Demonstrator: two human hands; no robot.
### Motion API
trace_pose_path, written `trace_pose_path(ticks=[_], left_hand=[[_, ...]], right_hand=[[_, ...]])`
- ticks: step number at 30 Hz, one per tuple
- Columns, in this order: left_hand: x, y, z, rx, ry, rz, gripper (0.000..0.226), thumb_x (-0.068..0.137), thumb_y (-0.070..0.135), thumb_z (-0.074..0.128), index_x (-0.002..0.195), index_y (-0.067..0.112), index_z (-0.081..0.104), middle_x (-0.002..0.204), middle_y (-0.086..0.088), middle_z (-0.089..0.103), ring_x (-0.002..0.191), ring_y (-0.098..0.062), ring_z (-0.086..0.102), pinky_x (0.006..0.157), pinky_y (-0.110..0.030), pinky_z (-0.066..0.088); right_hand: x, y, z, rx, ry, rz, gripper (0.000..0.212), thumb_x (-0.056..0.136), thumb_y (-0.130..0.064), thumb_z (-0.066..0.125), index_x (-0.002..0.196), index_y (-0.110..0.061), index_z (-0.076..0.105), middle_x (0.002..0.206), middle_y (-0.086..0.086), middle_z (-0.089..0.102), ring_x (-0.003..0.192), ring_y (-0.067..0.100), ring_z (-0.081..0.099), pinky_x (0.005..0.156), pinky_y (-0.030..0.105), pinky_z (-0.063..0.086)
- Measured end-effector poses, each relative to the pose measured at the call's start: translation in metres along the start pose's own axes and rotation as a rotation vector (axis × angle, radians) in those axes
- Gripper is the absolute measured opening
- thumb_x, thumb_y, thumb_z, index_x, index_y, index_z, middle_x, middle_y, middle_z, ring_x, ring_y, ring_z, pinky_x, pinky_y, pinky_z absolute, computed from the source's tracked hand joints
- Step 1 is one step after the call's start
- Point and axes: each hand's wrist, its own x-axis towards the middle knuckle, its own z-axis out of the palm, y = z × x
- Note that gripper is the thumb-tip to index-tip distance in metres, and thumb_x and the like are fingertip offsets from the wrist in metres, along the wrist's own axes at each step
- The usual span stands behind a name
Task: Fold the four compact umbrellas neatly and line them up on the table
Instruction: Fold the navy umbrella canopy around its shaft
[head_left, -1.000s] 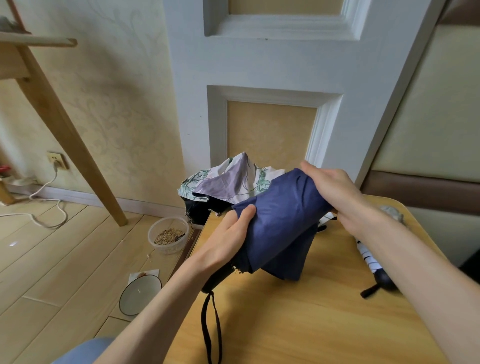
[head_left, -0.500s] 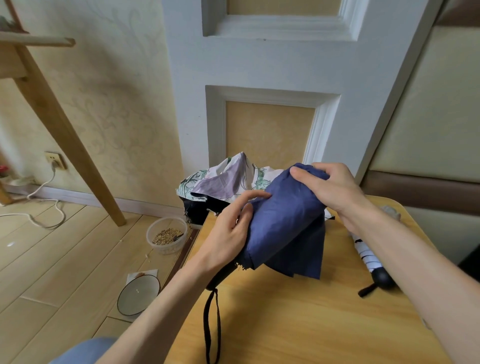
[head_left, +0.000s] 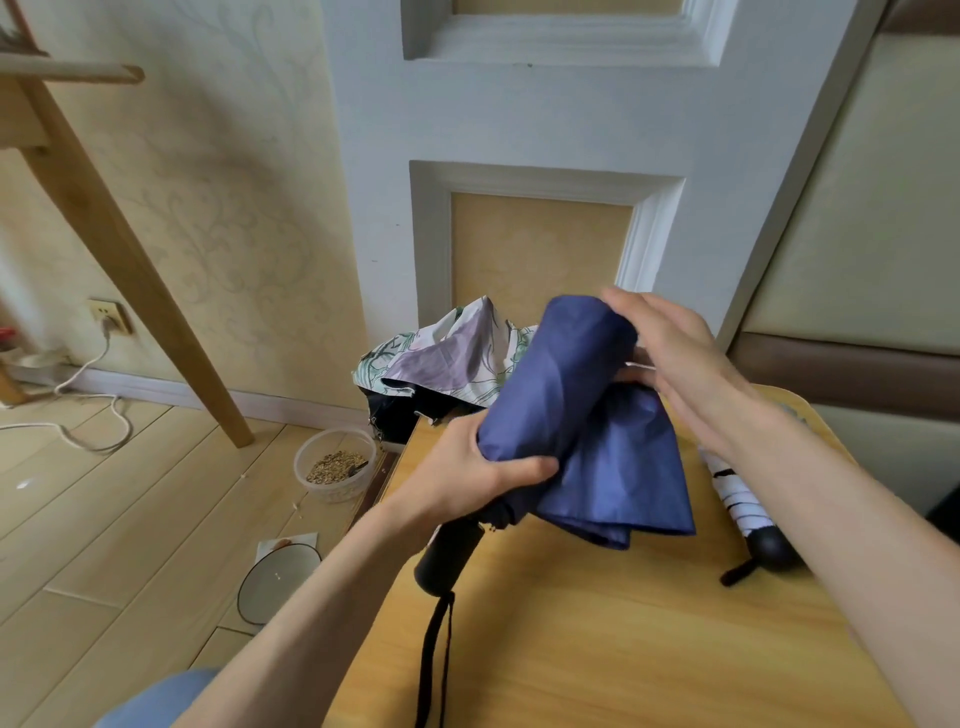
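Left grip is clutching the half-rolled navy fabric umbrella, while the flat, blurred right grip is pressing and hiding its far end.

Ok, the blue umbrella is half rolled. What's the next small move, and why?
Probably sweep the loose flap round the roll with the right hand. The left hand grips the blue umbrella just above its black handle, anchoring it, while a wide fold of canopy hangs free below, over the table; the right hand lies at the top end, right beside it.

Matt blue cloth umbrella, wooden table
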Motion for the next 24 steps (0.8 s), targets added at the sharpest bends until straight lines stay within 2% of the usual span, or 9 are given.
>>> trace_pose_path(ticks=[2,4,7,10,12,15,18,20,24], left_hand=[[0.000,0.001,-0.005,-0.107,0.044,-0.005,0.024,0.083,0.016,0.089,0.093,0.011,0.068,0.069,-0.007,0.069,0.056,-0.025,0.065,0.050,-0.033,0.052],[-0.002,0.002,-0.009,-0.186,0.043,-0.021,0.031,0.083,0.018,0.090,0.101,0.007,0.067,0.075,-0.013,0.071,0.060,-0.030,0.068,0.050,-0.031,0.052],[-0.005,0.002,-0.009,-0.270,0.013,-0.046,0.050,0.077,0.022,0.089,0.112,0.000,0.061,0.084,-0.030,0.071,0.064,-0.040,0.072,0.050,-0.032,0.053],[-0.005,0.003,-0.007,-0.230,0.011,-0.051,0.046,0.074,0.025,0.086,0.107,0.002,0.062,0.079,-0.027,0.068,0.059,-0.036,0.068,0.048,-0.031,0.050],[-0.004,0.001,-0.005,-0.195,0.005,-0.061,0.041,0.073,0.025,0.086,0.101,0.005,0.063,0.075,-0.025,0.066,0.057,-0.033,0.065,0.047,-0.031,0.049],[-0.003,-0.001,-0.001,-0.195,-0.004,-0.078,0.041,0.062,0.029,0.089,0.092,0.013,0.066,0.076,-0.018,0.064,0.058,-0.029,0.061,0.050,-0.032,0.049],[-0.005,0.000,0.006,-0.290,-0.013,-0.136,0.040,0.045,0.033,0.085,0.080,0.018,0.070,0.076,-0.013,0.064,0.058,-0.022,0.061,0.048,-0.028,0.048],[-0.009,0.000,0.012,-0.361,-0.039,-0.224,0.046,0.037,0.032,0.080,0.075,0.009,0.069,0.064,-0.012,0.063,0.047,-0.020,0.060,0.041,-0.024,0.047],[-0.011,-0.002,0.021,-0.401,-0.044,-0.294,0.039,0.036,0.035,0.079,0.059,0.005,0.072,0.056,-0.015,0.060,0.040,-0.024,0.057,0.037,-0.027,0.047]], right_hand=[[-0.002,0.002,-0.015,-0.036,-0.024,-0.062,0.025,0.096,-0.045,0.073,0.110,-0.025,0.075,0.109,-0.008,0.074,0.106,0.010,0.069,0.089,0.030,0.052],[-0.008,0.010,-0.026,-0.126,-0.115,-0.032,0.035,0.087,-0.049,0.080,0.118,-0.034,0.073,0.115,-0.009,0.076,0.110,0.006,0.071,0.092,0.028,0.052],[-0.020,0.025,-0.037,-0.113,-0.149,-0.005,0.038,0.085,-0.028,0.085,0.120,-0.031,0.071,0.108,0.001,0.081,0.104,0.020,0.077,0.092,0.043,0.062],[-0.030,0.034,-0.052,0.011,-0.084,-0.027,0.035,0.084,-0.013,0.084,0.116,-0.023,0.074,0.111,0.010,0.079,0.108,0.038,0.073,0.099,0.058,0.055],[-0.035,0.037,-0.063,0.071,-0.121,-0.009,0.043,0.078,-0.016,0.083,0.120,-0.021,0.074,0.112,0.013,0.078,0.111,0.040,0.071,0.094,0.051,0.056],[-0.048,0.041,-0.078,0.047,-0.230,0.010,0.044,0.083,-0.014,0.080,0.126,-0.025,0.073,0.114,0.017,0.075,0.087,0.021,0.069,0.066,0.023,0.053],[-0.062,0.048,-0.088,0.031,-0.252,-0.025,0.041,0.093,-0.004,0.073,0.128,-0.025,0.074,0.117,0.019,0.073,0.081,0.022,0.056,0.058,0.019,0.048],[-0.070,0.054,-0.094,0.066,-0.244,-0.036,0.039,0.094,-0.004,0.072,0.126,-0.027,0.076,0.119,0.015,0.075,0.090,0.029,0.060,0.064,0.023,0.050],[-0.077,0.064,-0.099,0.134,-0.149,-0.017,0.034,0.094,-0.004,0.072,0.108,-0.034,0.081,0.115,0.010,0.078,0.114,0.041,0.069,0.095,0.052,0.053]])
